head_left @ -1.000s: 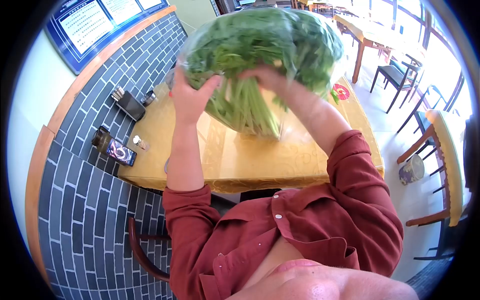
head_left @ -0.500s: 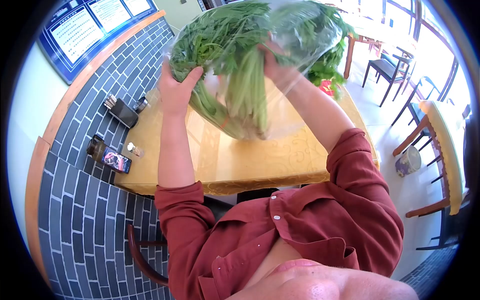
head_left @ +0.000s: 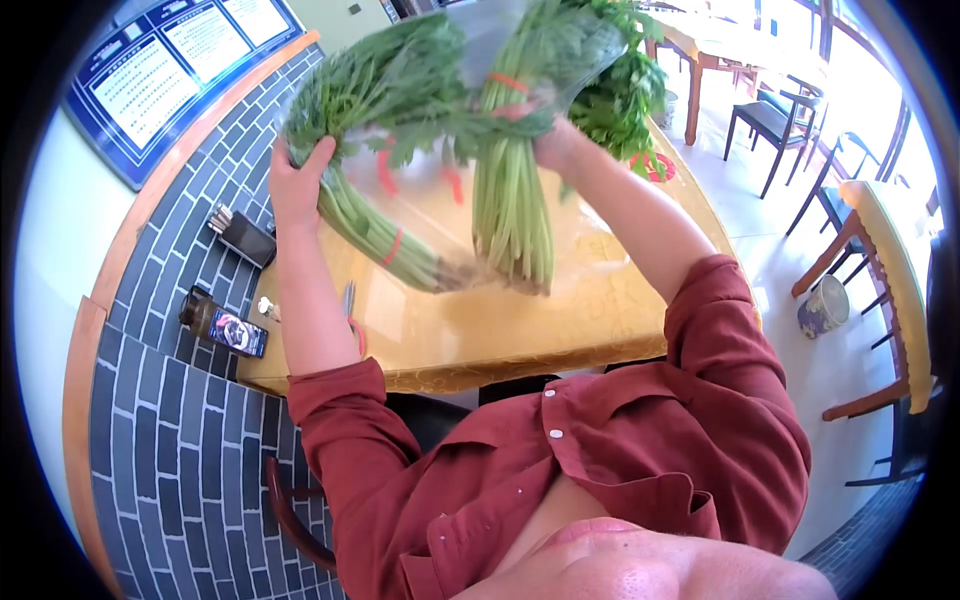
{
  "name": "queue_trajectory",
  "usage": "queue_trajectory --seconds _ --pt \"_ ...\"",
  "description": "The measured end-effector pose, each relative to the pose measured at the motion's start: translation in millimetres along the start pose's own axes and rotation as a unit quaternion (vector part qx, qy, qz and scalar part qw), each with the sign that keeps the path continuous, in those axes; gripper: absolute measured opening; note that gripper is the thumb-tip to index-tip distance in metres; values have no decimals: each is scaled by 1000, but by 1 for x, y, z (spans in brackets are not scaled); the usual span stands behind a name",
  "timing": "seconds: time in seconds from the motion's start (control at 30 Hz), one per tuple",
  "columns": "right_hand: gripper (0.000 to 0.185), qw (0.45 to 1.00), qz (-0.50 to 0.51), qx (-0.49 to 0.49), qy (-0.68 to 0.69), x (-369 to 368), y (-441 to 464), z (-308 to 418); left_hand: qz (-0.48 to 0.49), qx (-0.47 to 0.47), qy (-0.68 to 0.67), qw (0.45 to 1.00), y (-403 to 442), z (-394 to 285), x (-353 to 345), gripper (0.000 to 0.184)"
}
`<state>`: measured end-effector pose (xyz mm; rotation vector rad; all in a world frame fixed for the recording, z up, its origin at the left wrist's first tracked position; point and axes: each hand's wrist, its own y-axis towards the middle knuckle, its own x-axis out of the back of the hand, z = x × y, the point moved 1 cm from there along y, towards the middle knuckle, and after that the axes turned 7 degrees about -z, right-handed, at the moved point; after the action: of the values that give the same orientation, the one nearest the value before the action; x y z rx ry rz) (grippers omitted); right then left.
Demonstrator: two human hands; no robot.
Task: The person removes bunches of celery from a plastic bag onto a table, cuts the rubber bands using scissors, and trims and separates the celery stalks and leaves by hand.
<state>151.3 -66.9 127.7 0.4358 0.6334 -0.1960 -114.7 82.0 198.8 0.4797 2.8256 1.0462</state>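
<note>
My left hand (head_left: 298, 180) is wrapped round the left bunch of leafy green stalks (head_left: 375, 232), whose cut ends slant down to the right. A red band circles its stems. My right hand (head_left: 553, 140) is closed on the right bunch (head_left: 513, 205), which hangs nearly upright with a red band higher up. Clear plastic (head_left: 485, 40) lies around and between the bunches. More leafy greens (head_left: 615, 100) are behind my right hand. Both bunches are above the table (head_left: 590, 320) with its yellow cloth.
Red-handled scissors (head_left: 355, 325) lie by my left forearm. Along the brick wall are a chopstick holder (head_left: 243, 236), a phone (head_left: 238, 333) leaning on a dark jar, and a small bottle (head_left: 268, 308). A patterned bin (head_left: 824, 306) and chairs (head_left: 772, 122) stand on the right.
The two bunches have moved apart, my left hand going left with one of them. Their red bands and the scissors now show more clearly.
</note>
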Motion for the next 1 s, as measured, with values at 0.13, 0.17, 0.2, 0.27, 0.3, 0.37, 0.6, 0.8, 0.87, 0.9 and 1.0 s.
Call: queue_trajectory --seconds 0.13,0.17,0.2,0.27,0.3,0.37,0.6,0.8,0.87,0.9,1.0 --pt "54 995 -51 -44 70 -20 -3 -21 16 38 63 997 1 29 5 58" --pt "53 995 -63 -49 56 -26 1 -28 13 2 88 996 0 30 3 60" --pt "51 995 -74 -54 41 -34 5 -32 -31 -152 187 970 -9 7 -9 61" --pt "49 996 -71 -23 38 -55 13 -42 -119 -437 360 816 -37 -46 -45 64" --pt "48 997 -70 -11 36 -63 16 -49 -61 -483 303 819 -54 -67 -66 60" --pt "48 997 -65 11 29 -70 16 -64 15 -573 285 768 -91 -91 -109 53" --pt "48 996 -51 74 1 -77 18 -81 -75 -661 398 631 -73 -80 -145 36" --pt "48 985 -90 145 26 -53 17 -82 -6 -573 361 736 -46 -126 -148 31" --pt "48 981 -106 157 38 -38 12 -87 103 -463 364 801 -32 -138 -142 38" --pt "48 981 -109 156 42 -28 6 -90 212 -333 342 853 -22 -147 -142 48" --pt "48 983 -103 148 28 -12 3 -97 364 -198 320 852 -5 -159 -137 62"
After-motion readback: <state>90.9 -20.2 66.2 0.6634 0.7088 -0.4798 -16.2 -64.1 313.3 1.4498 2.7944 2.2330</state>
